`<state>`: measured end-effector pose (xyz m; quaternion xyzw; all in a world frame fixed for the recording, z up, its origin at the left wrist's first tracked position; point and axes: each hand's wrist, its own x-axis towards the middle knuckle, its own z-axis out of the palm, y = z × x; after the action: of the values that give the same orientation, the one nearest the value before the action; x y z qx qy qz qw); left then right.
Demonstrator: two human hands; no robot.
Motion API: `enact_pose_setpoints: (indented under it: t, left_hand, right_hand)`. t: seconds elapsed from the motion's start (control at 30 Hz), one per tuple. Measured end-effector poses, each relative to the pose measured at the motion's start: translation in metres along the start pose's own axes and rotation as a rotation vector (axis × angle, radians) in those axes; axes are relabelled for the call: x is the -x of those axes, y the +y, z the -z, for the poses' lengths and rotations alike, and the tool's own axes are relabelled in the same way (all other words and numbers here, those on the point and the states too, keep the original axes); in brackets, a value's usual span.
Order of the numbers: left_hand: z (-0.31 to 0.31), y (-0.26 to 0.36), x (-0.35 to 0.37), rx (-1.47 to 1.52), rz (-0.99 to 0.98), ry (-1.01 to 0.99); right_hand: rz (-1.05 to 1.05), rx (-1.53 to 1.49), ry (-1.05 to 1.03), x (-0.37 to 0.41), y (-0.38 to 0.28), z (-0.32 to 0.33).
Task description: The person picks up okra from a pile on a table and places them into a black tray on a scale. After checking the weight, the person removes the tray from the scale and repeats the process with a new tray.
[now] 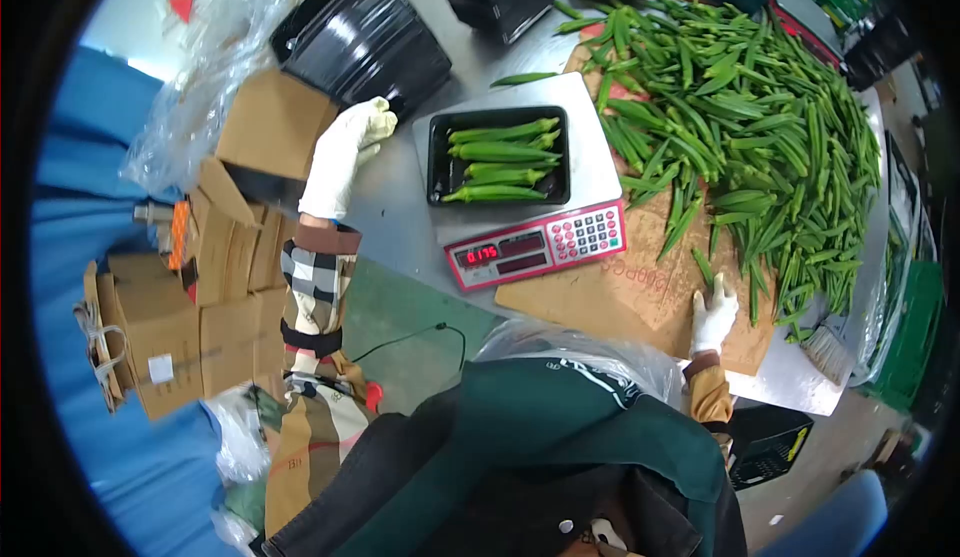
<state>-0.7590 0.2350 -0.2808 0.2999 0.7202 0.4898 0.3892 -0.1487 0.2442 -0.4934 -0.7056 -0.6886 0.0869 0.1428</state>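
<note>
Looked like a produce packing station to me, some kind of small workroom. There was a big heap of okra (pixel 750 147) spread over a metal table (pixel 385 207), a digital scale (pixel 535 247) with a filled black tray (pixel 498 157) on it, stacks of empty black trays (pixel 365 42), plus cardboard boxes (pixel 155 327) and plastic crates (pixel 905 342) all around.

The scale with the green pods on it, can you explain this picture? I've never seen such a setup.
There's no robot here. A camera on a person's head looks down at their white-gloved hands. A scale on a metal table bears a black tray of green pods, probably okra. More lie heaped at the right, partly over cardboard. The left hand is beside stacked black containers; the right hand is by a pod. I can't tell whether either holds anything.
</note>
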Motion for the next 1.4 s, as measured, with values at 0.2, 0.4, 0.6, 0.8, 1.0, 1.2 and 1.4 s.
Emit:
enact_pose_setpoints:
  t: [0.2, 0.4, 0.6, 0.8, 1.0, 1.2, 1.4]
  left_hand:
    - [0.008, -0.048, 0.015, 0.049, -0.006, 0.040]
    - [-0.025, -0.074, 0.015, -0.149, -0.019, -0.010]
    - [-0.053, -0.092, 0.011, -0.554, -0.157, -0.057]
    - [-0.072, -0.065, 0.035, -0.393, -0.147, -0.110]
    - [-0.068, -0.107, 0.013, -0.395, -0.148, -0.093]
    - [-0.091, -0.035, -0.001, 0.132, 0.133, -0.291]
    - [-0.160, 0.013, -0.096, 0.113, 0.031, -0.368]
  right_hand:
    - [-0.301, -0.651, 0.057, 0.039, 0.049, -0.038]
    - [-0.655, -0.992, -0.096, 0.000, -0.021, 0.008]
    - [-0.194, -1.047, -0.211, -0.042, -0.141, 0.044]
    - [0.225, -1.125, -0.280, -0.091, -0.268, 0.037]
    - [0.107, -1.192, -0.308, -0.085, -0.254, 0.018]
    - [0.064, -0.741, 0.080, -0.049, -0.127, -0.037]
    - [0.199, -0.179, 0.352, -0.025, -0.076, -0.043]
